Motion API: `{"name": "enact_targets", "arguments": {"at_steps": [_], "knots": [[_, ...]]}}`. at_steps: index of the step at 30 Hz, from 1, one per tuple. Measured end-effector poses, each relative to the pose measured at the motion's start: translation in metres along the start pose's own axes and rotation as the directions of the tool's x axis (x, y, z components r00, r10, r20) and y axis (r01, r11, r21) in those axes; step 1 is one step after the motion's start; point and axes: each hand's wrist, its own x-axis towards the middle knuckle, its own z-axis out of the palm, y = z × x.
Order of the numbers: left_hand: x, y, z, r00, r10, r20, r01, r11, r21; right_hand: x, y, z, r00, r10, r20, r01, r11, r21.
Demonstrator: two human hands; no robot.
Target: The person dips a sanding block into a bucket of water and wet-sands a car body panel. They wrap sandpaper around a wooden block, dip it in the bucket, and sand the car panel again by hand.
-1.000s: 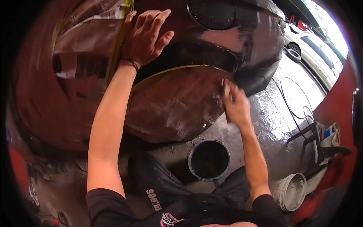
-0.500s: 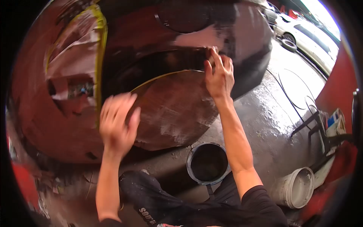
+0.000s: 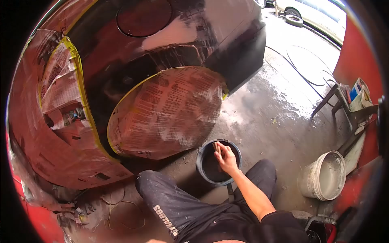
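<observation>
My right hand (image 3: 227, 159) is over the mouth of a dark bucket (image 3: 198, 162) on the floor between my knees. Its fingers pinch a small, flat brown piece (image 3: 217, 147) that looks like folded sandpaper. Dark contents show inside the bucket. My left hand is out of view; only a sliver of skin appears at the bottom edge. In front of me stands a car body panel (image 3: 170, 38) with dull, patchy paint and wet streaks. Newspaper (image 3: 170, 109) edged with yellow tape covers the wheel area. More masking paper (image 3: 65, 87) covers the left part.
A whitish bucket (image 3: 323, 176) stands at the right on the wet floor (image 3: 279, 137). Behind it, a dark chair (image 3: 344, 101) carries a can (image 3: 358, 92). A black hose (image 3: 296, 67) curls across the floor. Farther back are a loose tyre (image 3: 294, 20) and a white car (image 3: 316, 16).
My right hand has come down from the panel to the bucket with the brown piece. My left hand has left the panel and dropped out of view. The view has shifted.
</observation>
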Motion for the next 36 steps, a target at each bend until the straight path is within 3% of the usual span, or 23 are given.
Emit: {"name": "enact_targets", "arguments": {"at_steps": [1, 2, 3, 4, 5, 7, 9, 10, 11, 12, 13, 14, 15, 16, 18, 20, 22, 23, 25, 27, 31, 34, 36], "knots": [[0.032, -0.033, -0.042, 0.993, 0.083, 0.084, -0.1, 0.969, 0.226, -0.007, -0.001, -0.003, 0.998, -0.06, 0.019, 0.061, 0.996, -0.069], [0.034, 0.02, -0.006, 0.942, 0.283, -0.182, -0.23, 0.937, 0.264, -0.013, -0.001, -0.006, 0.997, -0.046, 0.063, 0.053, 0.991, -0.119], [0.054, 0.054, 0.008, 0.827, 0.53, -0.188, -0.441, 0.819, 0.367, -0.018, -0.002, -0.009, 0.995, -0.064, 0.081, 0.077, 0.983, -0.169], [0.057, 0.109, 0.047, 0.719, 0.647, -0.255, -0.443, 0.708, 0.55, -0.021, -0.002, -0.013, 0.987, -0.118, 0.108, 0.14, 0.963, -0.229], [0.064, 0.131, 0.072, 0.705, 0.661, -0.259, -0.239, 0.564, 0.79, -0.023, -0.001, -0.017, 0.976, -0.167, 0.137, 0.201, 0.936, -0.289], [0.098, 0.107, 0.062, 0.733, 0.662, -0.16, -0.04, 0.276, 0.96, -0.026, 0.002, -0.018, 0.975, -0.171, 0.141, 0.205, 0.937, -0.282], [0.102, 0.09, 0.043, 0.66, 0.721, -0.213, -0.283, 0.501, 0.818, -0.027, 0.005, -0.018, 0.97, -0.179, 0.163, 0.221, 0.928, -0.299], [0.088, 0.095, 0.036, 0.701, 0.665, -0.258, -0.519, 0.723, 0.455, -0.028, 0.006, -0.018, 0.966, -0.182, 0.181, 0.234, 0.917, -0.324], [0.065, 0.103, 0.025, 0.84, 0.486, -0.242, -0.47, 0.874, 0.124, -0.03, 0.007, -0.018, 0.962, -0.185, 0.2, 0.246, 0.905, -0.347], [0.042, 0.112, 0.014, 0.936, 0.282, -0.212, -0.325, 0.922, -0.209, -0.029, 0.007, -0.017, 0.965, -0.182, 0.187, 0.239, 0.906, -0.351], [0.03, 0.112, -0.004, 0.967, 0.24, -0.083, -0.254, 0.898, -0.359, -0.028, 0.008, -0.016, 0.967, -0.181, 0.178, 0.235, 0.905, -0.355], [0.041, 0.077, -0.037, 0.968, 0.231, 0.096, -0.247, 0.943, 0.222, -0.03, 0.008, -0.015, 0.968, -0.177, 0.177, 0.231, 0.906, -0.356], [0.055, 0.044, -0.06, 0.964, 0.118, 0.239, -0.258, 0.643, 0.721, -0.031, 0.01, -0.015, 0.974, -0.132, 0.183, 0.19, 0.917, -0.351], [0.048, 0.069, -0.048, 0.898, -0.13, 0.42, -0.214, 0.706, 0.675, -0.032, 0.011, -0.013, 0.975, -0.126, 0.183, 0.185, 0.917, -0.353], [0.072, 0.075, -0.071, 0.875, 0.214, 0.434, -0.436, 0.736, 0.517, -0.028, 0.016, -0.017, 0.979, -0.11, 0.17, 0.167, 0.915, -0.368], [0.073, 0.128, -0.039, 0.764, 0.557, 0.326, -0.605, 0.794, 0.06, -0.03, 0.016, -0.012, 0.981, -0.073, 0.178, 0.136, 0.918, -0.372], [0.085, 0.17, 0.001, 0.59, 0.787, 0.182, -0.722, 0.614, -0.319, -0.033, 0.015, -0.01, 0.975, -0.076, 0.21, 0.156, 0.905, -0.397], [0.097, 0.174, 0.029, 0.543, 0.831, 0.116, -0.738, 0.539, -0.405, -0.032, 0.016, -0.011, 0.973, -0.078, 0.217, 0.164, 0.894, -0.417], [0.111, 0.175, 0.069, 0.512, 0.857, 0.053, -0.742, 0.472, -0.476, -0.033, 0.019, -0.008, 0.974, -0.111, 0.2, 0.186, 0.891, -0.415], [0.119, 0.168, 0.083, 0.53, 0.847, 0.045, -0.738, 0.487, -0.466, -0.031, 0.015, -0.008, 0.973, -0.105, 0.207, 0.186, 0.887, -0.423], [0.133, 0.153, 0.082, 0.596, 0.802, -0.017, -0.73, 0.533, -0.428, -0.025, 0.007, -0.006, 0.948, -0.254, 0.193, 0.313, 0.858, -0.406], [0.15, 0.145, 0.074, 0.646, 0.76, -0.07, -0.71, 0.564, -0.423, -0.027, 0.018, -0.001, 0.935, -0.237, 0.266, 0.331, 0.853, -0.404], [0.16, 0.144, 0.066, 0.672, 0.737, -0.08, -0.694, 0.587, -0.417, -0.031, 0.015, -0.004, 0.939, -0.123, 0.322, 0.268, 0.847, -0.458]]}}
